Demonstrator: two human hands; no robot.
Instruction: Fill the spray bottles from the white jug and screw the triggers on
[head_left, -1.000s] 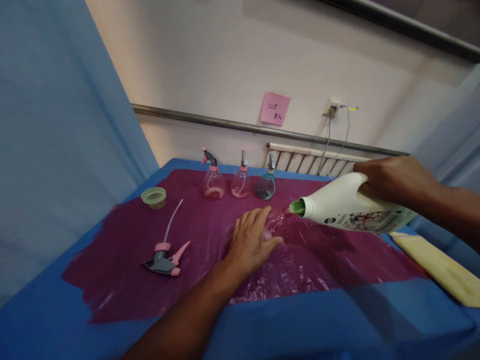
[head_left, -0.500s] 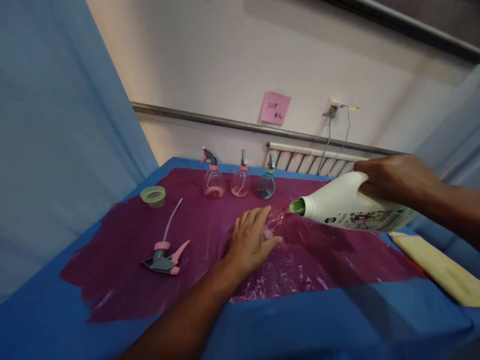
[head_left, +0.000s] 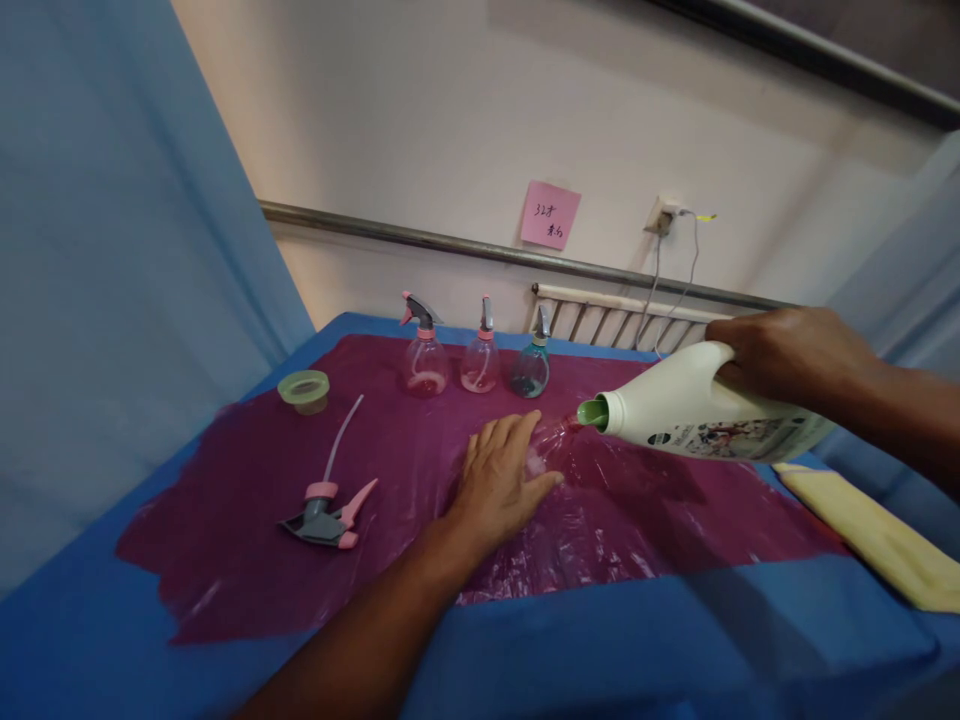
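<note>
My right hand (head_left: 784, 350) grips the handle of a large cream-white jug (head_left: 675, 405), tipped nearly on its side with its green spout (head_left: 592, 413) pointing left. Just under the spout is the pink mouth of a clear spray bottle body (head_left: 553, 440), tilted toward the jug. My left hand (head_left: 499, 475) is curved around that bottle from the left and hides most of it. A grey and pink trigger spray head (head_left: 322, 522), its straw pointing up and away, lies on the purple plastic sheet (head_left: 240, 520) left of my left hand.
Behind stand two pink spray bottles (head_left: 426, 368) and a teal one (head_left: 530, 370), each with some liquid. A green lidded tub (head_left: 306, 392) sits at the left. At the right edge lies a folded yellow cloth (head_left: 870, 535). Blue cover (head_left: 525, 655) surrounds the sheet.
Almost nothing differs. Both hands, the jug and the bottle hold their places; the whole view has shifted very slightly.
</note>
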